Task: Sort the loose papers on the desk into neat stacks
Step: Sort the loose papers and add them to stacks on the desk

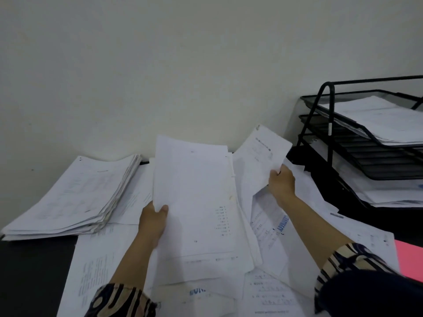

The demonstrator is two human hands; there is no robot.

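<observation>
At the left of the frame we see a thick stack of papers (68, 197) lying on the dark desk (29, 277), its edges roughly squared and its near corner reaching the lower left, well apart from either hand. Moving toward the centre, our left hand (152, 221) comes up from a patterned sleeve (119, 300) and pinches a bundle of sheets (194, 197) at its lower left corner, thumb lying on the top face and the other fingers hidden beneath; the bundle rises from the hand toward the middle of the frame, lifted above the loose papers (206, 277) that spread across the lower centre. Right of centre, our right hand (281, 183) grips a single printed sheet (263, 152) by its lower edge, the fingers curled around the paper, and the sheet tilts up and leftward from the hand toward the pale wall (160, 65). Beneath that forearm more loose sheets overlap each other, one of them carrying blue stamped lettering. At the lower right edge a pink sheet (408, 259) shows from under the white ones, just beside the right sleeve. In the upper right a black wire tray rack (329, 124) stands on the desk, with papers lying in its top and bottom tiers
</observation>
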